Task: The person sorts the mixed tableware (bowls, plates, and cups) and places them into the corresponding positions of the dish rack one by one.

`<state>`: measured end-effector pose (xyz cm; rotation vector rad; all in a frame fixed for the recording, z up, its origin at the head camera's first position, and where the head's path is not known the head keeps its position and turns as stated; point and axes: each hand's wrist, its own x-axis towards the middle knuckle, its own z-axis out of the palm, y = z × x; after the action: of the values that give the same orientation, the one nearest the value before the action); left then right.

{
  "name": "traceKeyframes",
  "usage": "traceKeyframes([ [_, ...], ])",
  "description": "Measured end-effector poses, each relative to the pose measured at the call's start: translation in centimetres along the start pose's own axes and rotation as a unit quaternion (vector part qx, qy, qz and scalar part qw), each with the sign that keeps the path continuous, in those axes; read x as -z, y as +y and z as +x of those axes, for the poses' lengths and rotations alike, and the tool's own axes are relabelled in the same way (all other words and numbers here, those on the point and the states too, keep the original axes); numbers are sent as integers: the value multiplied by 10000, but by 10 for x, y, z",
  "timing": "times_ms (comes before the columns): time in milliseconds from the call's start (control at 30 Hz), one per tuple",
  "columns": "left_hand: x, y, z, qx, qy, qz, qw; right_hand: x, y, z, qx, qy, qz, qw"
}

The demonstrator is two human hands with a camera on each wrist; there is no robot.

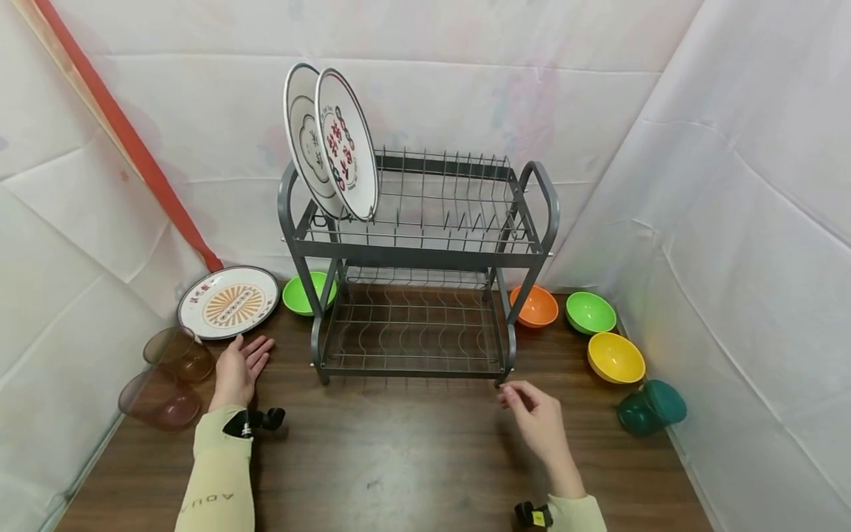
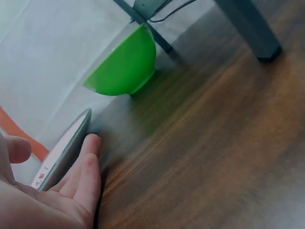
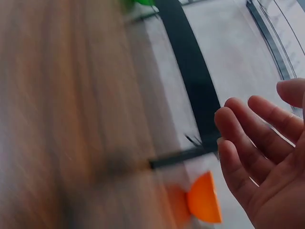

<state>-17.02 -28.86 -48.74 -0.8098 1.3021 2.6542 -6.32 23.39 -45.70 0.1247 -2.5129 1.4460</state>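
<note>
My left hand point(image 1: 236, 375) is beside the near edge of a round white plate point(image 1: 233, 304), fingers extended and palm turned up. In the left wrist view the fingers lie close to the rim of that plate point(image 2: 64, 150); whether they touch it I cannot tell. My right hand point(image 1: 537, 423) hovers by the front right foot of a grey two-tier dish rack point(image 1: 419, 256), its fingers loosely bent around nothing. Two decorated plates, a front one point(image 1: 349, 144) and one behind it point(image 1: 301, 137), stand upright in the rack's upper tier, at its left end.
Left of the rack sits a green bowl point(image 1: 299, 294). A brown tinted cup point(image 1: 178, 355) and a pinkish one point(image 1: 159, 400) are beside my left hand. To the right are an orange bowl point(image 1: 537, 307), another green bowl point(image 1: 590, 313), a yellow bowl point(image 1: 615, 358) and a teal cup point(image 1: 648, 408).
</note>
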Motion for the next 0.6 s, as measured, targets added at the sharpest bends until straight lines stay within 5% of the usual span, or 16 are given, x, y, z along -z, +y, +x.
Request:
traceKeyframes([
  [233,-8,9,10,97,-93,-9,9999,-33,-3,-10,483,-608,93,9969],
  [467,-1,19,20,665,-296,-815,9940,-44,-5,-14,554,-822,9,9951],
  [600,-1,22,26,957,-311,-748,9921,-46,-2,-22,487,-1041,97,9933],
])
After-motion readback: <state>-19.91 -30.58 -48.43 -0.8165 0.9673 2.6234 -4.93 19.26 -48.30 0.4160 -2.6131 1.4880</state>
